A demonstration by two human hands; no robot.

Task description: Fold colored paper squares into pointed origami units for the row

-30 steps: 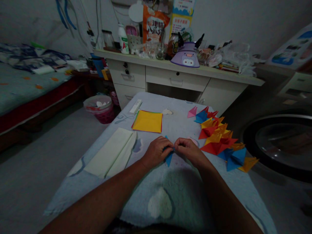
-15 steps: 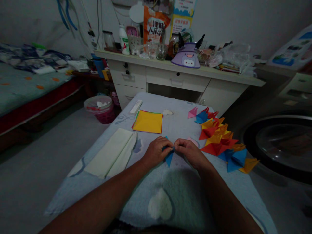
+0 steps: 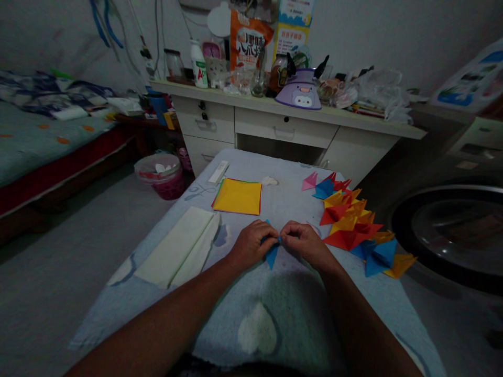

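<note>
A small folded blue paper (image 3: pixel 271 257) is held between my two hands above the cloth-covered table. My left hand (image 3: pixel 253 243) pinches its body, with blue points showing above and below the fingers. The fingertips of my right hand (image 3: pixel 304 243) are closed on its right tip, close beside my left fingertips. Beyond my left hand lies a stack of square paper (image 3: pixel 238 197), yellow on top. Several folded paper cranes (image 3: pixel 351 236) in red, orange, blue and pink form a row to the right of my hands.
Folded pale cloth or paper (image 3: pixel 176 246) lies on the left of the table (image 3: pixel 257 327), with a small white box (image 3: pixel 218 172) near the far edge. Behind stands a cluttered desk (image 3: pixel 259 125). A bin (image 3: pixel 163 175) is on the floor at left, a washing machine (image 3: pixel 463 173) at right.
</note>
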